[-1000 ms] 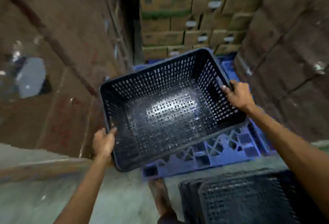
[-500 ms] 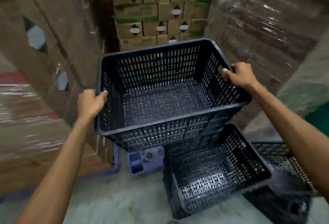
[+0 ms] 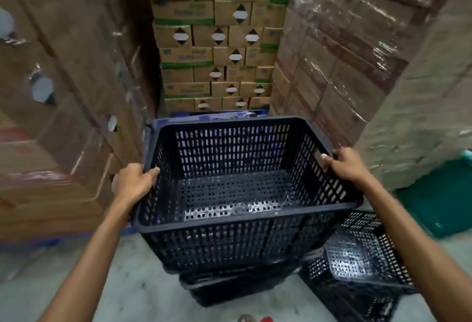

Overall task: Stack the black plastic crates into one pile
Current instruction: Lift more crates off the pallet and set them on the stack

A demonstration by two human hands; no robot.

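I hold a black perforated plastic crate [image 3: 237,188] level in front of me. My left hand [image 3: 132,183] grips its left rim and my right hand [image 3: 344,165] grips its right rim. Its base sits over, or partly inside, another black crate [image 3: 229,286] standing on the floor below; whether they touch I cannot tell. To the right, one more black crate [image 3: 357,252] lies tilted on top of a further dark crate [image 3: 352,301].
Tall stacks of cardboard boxes [image 3: 212,40] wrapped in film wall in the left, back and right. A blue pallet [image 3: 204,116] lies behind the held crate. A green pallet [image 3: 439,201] is at the right. The grey concrete floor [image 3: 143,283] lies under the crates.
The held crate has come down and rightward, from tilted over the blue pallet to level above the floor crate. Both hands kept their grip on the rims.
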